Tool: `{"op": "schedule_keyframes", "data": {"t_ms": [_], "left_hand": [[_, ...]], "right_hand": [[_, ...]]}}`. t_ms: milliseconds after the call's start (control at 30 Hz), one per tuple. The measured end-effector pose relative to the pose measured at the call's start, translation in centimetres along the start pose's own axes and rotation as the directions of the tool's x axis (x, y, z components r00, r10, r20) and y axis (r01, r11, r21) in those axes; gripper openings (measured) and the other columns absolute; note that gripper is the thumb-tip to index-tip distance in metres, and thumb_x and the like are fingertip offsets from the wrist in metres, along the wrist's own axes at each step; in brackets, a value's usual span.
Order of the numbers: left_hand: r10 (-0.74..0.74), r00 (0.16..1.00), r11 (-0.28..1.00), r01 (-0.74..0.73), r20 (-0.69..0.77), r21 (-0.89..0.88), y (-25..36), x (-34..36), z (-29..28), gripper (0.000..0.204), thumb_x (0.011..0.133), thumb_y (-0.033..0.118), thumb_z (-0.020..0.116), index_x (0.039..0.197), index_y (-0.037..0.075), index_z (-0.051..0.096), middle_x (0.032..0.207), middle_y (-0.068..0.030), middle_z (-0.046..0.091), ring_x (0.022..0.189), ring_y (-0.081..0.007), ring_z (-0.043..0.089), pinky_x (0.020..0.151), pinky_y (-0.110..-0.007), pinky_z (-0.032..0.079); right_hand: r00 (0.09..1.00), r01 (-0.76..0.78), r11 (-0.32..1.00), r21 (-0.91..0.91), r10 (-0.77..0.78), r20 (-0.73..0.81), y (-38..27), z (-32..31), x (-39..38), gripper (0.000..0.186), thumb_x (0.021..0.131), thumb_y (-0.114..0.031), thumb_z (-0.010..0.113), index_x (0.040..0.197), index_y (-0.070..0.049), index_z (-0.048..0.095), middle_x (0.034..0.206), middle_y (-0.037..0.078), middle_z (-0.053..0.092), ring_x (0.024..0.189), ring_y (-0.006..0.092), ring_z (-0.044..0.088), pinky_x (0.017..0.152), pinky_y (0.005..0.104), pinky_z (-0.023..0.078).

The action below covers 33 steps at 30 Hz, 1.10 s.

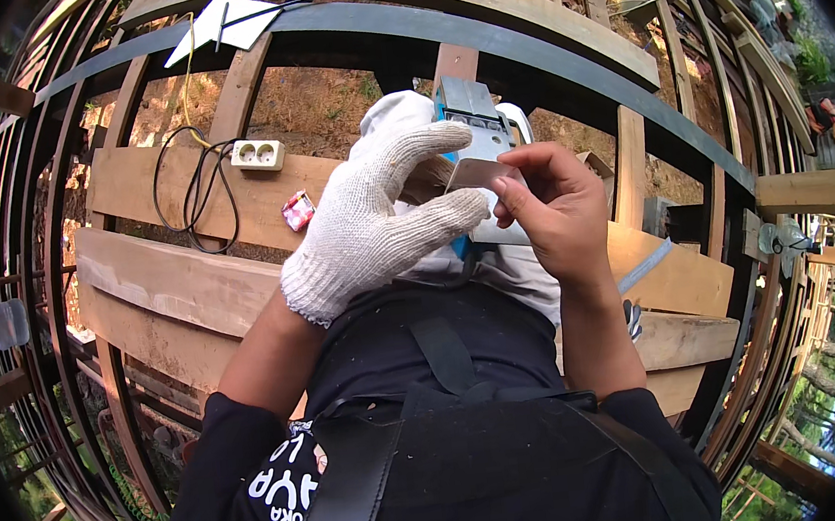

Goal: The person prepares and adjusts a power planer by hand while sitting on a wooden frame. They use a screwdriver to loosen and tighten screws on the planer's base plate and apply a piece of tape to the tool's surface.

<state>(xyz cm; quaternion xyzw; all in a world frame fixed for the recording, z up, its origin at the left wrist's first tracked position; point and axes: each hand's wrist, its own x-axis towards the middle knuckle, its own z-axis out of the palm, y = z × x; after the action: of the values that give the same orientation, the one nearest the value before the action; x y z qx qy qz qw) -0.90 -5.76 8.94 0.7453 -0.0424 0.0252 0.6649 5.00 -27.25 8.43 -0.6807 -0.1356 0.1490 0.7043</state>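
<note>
My left hand point(373, 215), in a white knit glove, is open, its thumb and a finger curved apart around a gap above a blue and silver power tool point(467, 100) lying on my lap. In that gap is one end of a small, thin metal piece point(480, 174), pinched between the thumb and fingers of my bare right hand point(553, 207). Whether the glove touches this piece is unclear. Part of the tool is hidden behind both hands.
Around me are wooden planks point(157, 265) and a long dark metal beam point(571, 75). At the left lie a white socket strip point(257, 155), black cable point(198, 221) and small red-white packet point(297, 210). A white board point(214, 29) with dark rods lies beyond.
</note>
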Motion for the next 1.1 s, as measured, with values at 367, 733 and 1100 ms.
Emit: {"op": "schedule_keyframes", "data": {"t_ms": [367,733,1100], "left_hand": [[-0.276,0.961,0.919,0.260,-0.011,-0.297,0.8,-1.4,2.1,0.026,0.099,0.009,0.068,0.121,-0.005,0.069,0.093,-0.0096,0.073,0.077,-0.0134,0.070,0.070,-0.028,0.059],[-0.221,0.975,0.922,0.199,-0.029,-0.333,0.5,-0.5,1.7,0.030,0.098,0.013,0.071,0.122,-0.004,0.070,0.108,-0.0117,0.073,0.095,-0.0154,0.071,0.080,-0.030,0.060],[-0.269,0.943,0.954,0.234,0.194,0.185,2.6,1.1,1.2,0.022,0.096,0.016,0.076,0.105,-0.005,0.075,0.099,-0.0079,0.076,0.092,-0.0110,0.069,0.083,-0.028,0.056]], "right_hand": [[0.995,-0.070,0.989,0.133,0.060,0.077,0.0,-1.1,-2.5,0.017,0.098,-0.003,0.072,0.113,0.004,0.070,0.092,0.008,0.074,0.076,0.0119,0.072,0.067,0.0260,0.059],[1.000,-0.007,0.997,0.082,0.008,-0.008,0.4,-0.8,-2.4,0.010,0.099,-0.003,0.069,0.106,0.003,0.073,0.085,0.007,0.075,0.074,0.0119,0.072,0.069,0.0262,0.059],[0.918,0.396,0.787,-0.473,-0.345,0.195,-1.2,-0.6,-1.3,0.005,0.088,-0.005,0.070,0.091,-0.002,0.069,0.081,0.017,0.069,0.074,0.0354,0.069,0.069,0.0409,0.054]]}}
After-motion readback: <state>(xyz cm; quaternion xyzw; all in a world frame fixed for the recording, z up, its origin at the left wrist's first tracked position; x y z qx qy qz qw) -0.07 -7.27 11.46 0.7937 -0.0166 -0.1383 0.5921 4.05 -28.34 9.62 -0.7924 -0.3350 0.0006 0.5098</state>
